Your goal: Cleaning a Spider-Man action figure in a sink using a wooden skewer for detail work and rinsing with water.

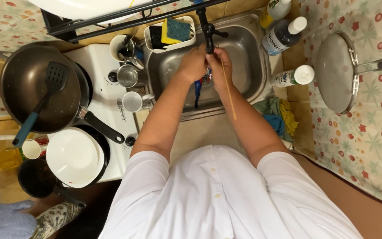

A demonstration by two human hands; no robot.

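Two hands meet over the steel sink (pixel 248 48), and from my remote seat that basin is the biggest thing around the fingers: it lies directly beneath them, with no dishes showing in the bare parts I can see. The dark faucet (pixel 208 33) comes down just above the knuckles. My left hand (pixel 193 64) is cupped with its fingers curled together, pressed against the right; whether it grips anything I cannot tell. My right hand (pixel 219 62) has its fingers clamped on a thin wooden chopstick (pixel 230 95), which runs from the fingertips back along the right forearm toward my body, its far end clear of the sink's front edge. Something small, red and blue, sits just below the fingers in the basin, too hidden to name.

I judge the washing to be in mid-course: the stick is at the tap, not yet set aside. To the left of the fingers, well apart, a large dark pan (pixel 27 84) with a spatula, white plates (pixel 74 157) and a metal cup (pixel 127 75) wait on the stove. The sponge holder (pixel 171 31) sits just beyond the left fingers.
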